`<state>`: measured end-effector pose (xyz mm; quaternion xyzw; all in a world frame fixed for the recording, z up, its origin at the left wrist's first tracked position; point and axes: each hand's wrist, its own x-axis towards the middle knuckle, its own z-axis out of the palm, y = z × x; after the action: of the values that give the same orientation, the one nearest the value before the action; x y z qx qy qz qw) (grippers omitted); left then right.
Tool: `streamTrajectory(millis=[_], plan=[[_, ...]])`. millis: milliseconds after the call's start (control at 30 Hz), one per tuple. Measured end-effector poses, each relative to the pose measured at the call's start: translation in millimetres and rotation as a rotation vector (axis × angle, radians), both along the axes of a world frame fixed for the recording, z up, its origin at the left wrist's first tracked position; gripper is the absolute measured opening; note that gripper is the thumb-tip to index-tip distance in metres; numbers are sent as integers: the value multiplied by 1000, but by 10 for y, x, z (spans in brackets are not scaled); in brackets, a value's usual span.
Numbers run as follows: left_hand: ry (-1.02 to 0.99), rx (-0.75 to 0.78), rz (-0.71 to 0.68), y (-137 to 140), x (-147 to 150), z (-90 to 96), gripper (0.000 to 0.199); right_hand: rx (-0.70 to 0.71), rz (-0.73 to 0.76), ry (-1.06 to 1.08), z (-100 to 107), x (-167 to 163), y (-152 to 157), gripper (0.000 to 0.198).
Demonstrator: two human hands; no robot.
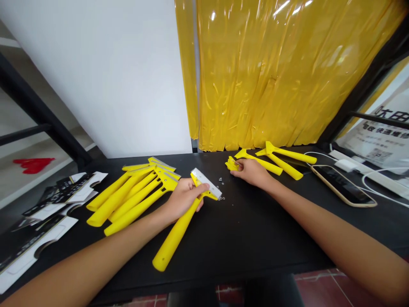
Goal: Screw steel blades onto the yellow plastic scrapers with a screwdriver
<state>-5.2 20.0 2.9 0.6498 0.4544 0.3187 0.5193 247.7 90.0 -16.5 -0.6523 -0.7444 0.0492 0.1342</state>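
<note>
Gripping a yellow scraper [184, 223] near its blade [203, 179], the left hand [185, 197] is holding it over the black table [246, 234], by loose screws [220, 179]; the right hand [251, 172] is touching small yellow pieces [231, 164], its grip impossible to tell.

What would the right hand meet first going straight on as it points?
The right hand likely meets the small, irregular yellow plastic pieces directly ahead; depth leaves present contact unclear.

On the table [249, 243], piled scrapers [137, 209] lie left, a phone [347, 185] right — apparently screws [220, 179] between.
</note>
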Motion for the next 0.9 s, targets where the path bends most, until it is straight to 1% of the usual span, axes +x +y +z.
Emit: streamTrajectory(millis=[67,133,267,333,400,500,567,600,667,733,767,900], plan=[[4,-3,4,-1,0,-3,40,-5,-12,-25,32,24,-48,26],[15,-6,7,-4,3,-2,41,27,-29,-98,56,22,-109,25],[10,-10,8,-9,7,-1,41,139,-37,-266,99,1,-180,32],[3,-8,11,-11,7,-8,39,183,-49,-257,126,15,-180,32],[-4,-15,12,-11,6,-17,36,206,-42,-143,155,36,-183,27],[-19,-21,3,-12,6,-21,33,197,45,219,194,29,-241,23],[-25,-17,-16,-15,9,-13,34,120,142,493,214,-30,-325,26],[-29,-16,-25,-19,11,-7,35,55,187,612,222,-73,-376,28],[-44,-23,-54,-26,15,1,35,-94,267,782,230,-172,-481,32],[-70,-36,-92,-32,16,-6,32,-218,335,871,221,-262,-575,33],[-84,-40,-111,-33,15,-16,31,-249,373,893,209,-298,-612,33],[-119,-51,-141,-25,2,-66,26,-227,503,940,141,-379,-690,33]])
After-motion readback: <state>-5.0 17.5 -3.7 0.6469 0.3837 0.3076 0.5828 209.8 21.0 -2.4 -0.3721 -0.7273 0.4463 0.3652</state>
